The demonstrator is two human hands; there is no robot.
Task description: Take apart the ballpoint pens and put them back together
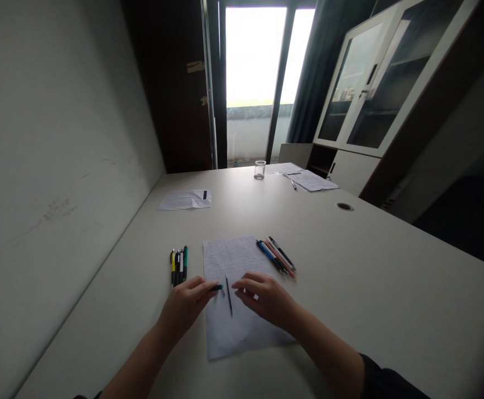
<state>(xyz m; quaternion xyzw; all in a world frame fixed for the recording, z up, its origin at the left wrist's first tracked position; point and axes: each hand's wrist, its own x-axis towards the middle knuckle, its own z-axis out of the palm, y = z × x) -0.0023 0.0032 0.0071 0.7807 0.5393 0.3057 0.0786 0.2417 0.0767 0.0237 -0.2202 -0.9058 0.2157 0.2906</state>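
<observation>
A sheet of handwritten paper [236, 260] lies on the white table [350, 277] in front of me. My left hand [186, 306] pinches a small green pen part [216, 287] over the sheet's left edge. My right hand [264, 299] rests curled on the paper, its fingertips close to a thin dark pen refill [228, 296] that lies on the sheet. Whether the right fingers grip anything is hidden. Several pens [178, 265] lie in a row to the left of the paper. Another bunch of pens [277, 256] lies to its right.
Farther back lie a folded paper [185, 199] at the left, a small glass [259, 169], and more sheets with a pen [308, 180] at the far right. A cable hole [344, 206] is in the tabletop. A wall runs along the left; a cabinet stands right.
</observation>
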